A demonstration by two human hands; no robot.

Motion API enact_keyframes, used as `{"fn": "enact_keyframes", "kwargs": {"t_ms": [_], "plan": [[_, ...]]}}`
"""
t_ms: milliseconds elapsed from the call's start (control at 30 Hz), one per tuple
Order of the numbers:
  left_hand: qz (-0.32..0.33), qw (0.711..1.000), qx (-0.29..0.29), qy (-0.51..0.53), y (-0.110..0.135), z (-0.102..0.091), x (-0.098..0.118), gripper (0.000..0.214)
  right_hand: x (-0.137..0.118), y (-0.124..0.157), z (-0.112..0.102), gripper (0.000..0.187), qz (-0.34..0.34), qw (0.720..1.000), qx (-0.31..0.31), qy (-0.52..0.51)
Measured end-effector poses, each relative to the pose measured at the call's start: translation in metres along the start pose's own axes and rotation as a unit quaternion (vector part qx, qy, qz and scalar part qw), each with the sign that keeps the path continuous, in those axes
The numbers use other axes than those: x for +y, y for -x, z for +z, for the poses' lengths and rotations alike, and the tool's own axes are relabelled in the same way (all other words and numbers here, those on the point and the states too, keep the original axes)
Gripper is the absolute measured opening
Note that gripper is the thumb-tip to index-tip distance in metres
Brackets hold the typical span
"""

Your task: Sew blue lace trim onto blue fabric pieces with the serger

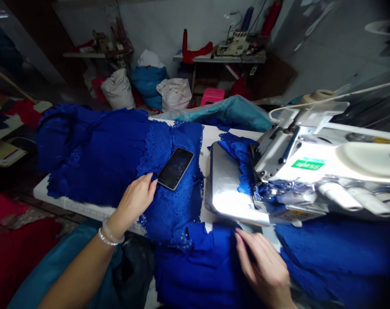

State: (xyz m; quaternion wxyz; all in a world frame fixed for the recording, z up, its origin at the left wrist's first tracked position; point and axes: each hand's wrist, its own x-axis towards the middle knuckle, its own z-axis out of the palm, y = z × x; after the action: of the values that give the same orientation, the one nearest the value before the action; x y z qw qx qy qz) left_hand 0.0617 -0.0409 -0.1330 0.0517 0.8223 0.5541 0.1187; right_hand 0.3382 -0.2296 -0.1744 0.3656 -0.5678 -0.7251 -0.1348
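My left hand [137,198], with a bracelet at the wrist, is closed in a pinch on blue fabric [117,150] beside a smartphone [176,168]. The phone lies face up on the eyelet-lace border of that cloth, its screen dark. At the lower right, my right hand [262,264] pinches the top edge of another blue fabric piece [201,274], which hangs over the near table edge. Just beyond it stands a white sewing machine [311,159] with a shiny metal bed [223,189]. Some blue lace [243,161] lies under the machine's needle area.
More blue cloth [336,257] lies at the right below the machine. Red fabric [21,244] and teal fabric [66,266] are at lower left. Behind the white table [75,206] are stuffed sacks [174,94], a pink stool [212,95] and another machine [233,43].
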Motion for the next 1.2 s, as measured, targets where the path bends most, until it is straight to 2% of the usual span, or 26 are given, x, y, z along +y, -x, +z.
{"fn": "enact_keyframes", "kwargs": {"t_ms": [133, 267, 333, 433, 600, 800, 1000, 1067, 1100, 1133, 1167, 1200], "plan": [[-0.019, 0.999, 0.010, 0.030, -0.001, 0.003, 0.006, 0.059, -0.003, 0.003, -0.004, 0.016, 0.008, 1.000, 0.004, -0.018], [-0.007, 0.998, 0.026, 0.061, 0.003, 0.014, 0.015, 0.093, -0.008, 0.004, -0.008, 0.015, 0.011, 0.999, 0.015, -0.034], [0.005, 0.998, 0.034, 0.059, 0.003, 0.022, 0.021, 0.099, -0.012, 0.003, -0.010, 0.015, 0.009, 0.999, 0.019, -0.046], [0.008, 0.997, 0.050, 0.056, 0.000, 0.034, 0.030, 0.100, -0.018, 0.001, -0.012, 0.015, 0.005, 0.998, 0.026, -0.061], [-0.039, 0.993, 0.072, 0.086, -0.004, 0.045, 0.038, 0.098, -0.027, 0.006, -0.012, 0.015, 0.003, 0.996, 0.017, -0.087], [-0.063, 0.995, 0.029, 0.066, -0.008, 0.039, 0.038, 0.083, -0.026, 0.009, -0.011, 0.018, 0.023, 0.993, 0.016, -0.117], [-0.101, 0.994, 0.030, 0.027, -0.009, 0.030, 0.043, 0.085, -0.032, 0.011, -0.018, 0.027, 0.072, 0.976, 0.014, -0.206], [-0.104, 0.994, 0.029, 0.023, -0.009, 0.025, 0.044, 0.087, -0.038, 0.011, -0.018, 0.026, 0.133, 0.952, -0.012, -0.276], [-0.103, 0.994, 0.032, 0.020, -0.008, 0.022, 0.045, 0.087, -0.042, 0.008, -0.016, 0.022, 0.188, 0.925, -0.042, -0.328], [-0.100, 0.994, 0.039, 0.018, -0.007, 0.019, 0.046, 0.086, -0.046, 0.003, -0.011, 0.017, 0.254, 0.880, -0.083, -0.393], [-0.094, 0.994, 0.049, 0.017, -0.004, 0.016, 0.047, 0.085, -0.050, -0.004, -0.005, 0.016, 0.324, 0.814, -0.127, -0.465], [-0.088, 0.994, 0.063, 0.019, 0.000, 0.013, 0.048, 0.082, -0.054, -0.014, 0.004, 0.022, 0.395, 0.726, -0.166, -0.537]]}}
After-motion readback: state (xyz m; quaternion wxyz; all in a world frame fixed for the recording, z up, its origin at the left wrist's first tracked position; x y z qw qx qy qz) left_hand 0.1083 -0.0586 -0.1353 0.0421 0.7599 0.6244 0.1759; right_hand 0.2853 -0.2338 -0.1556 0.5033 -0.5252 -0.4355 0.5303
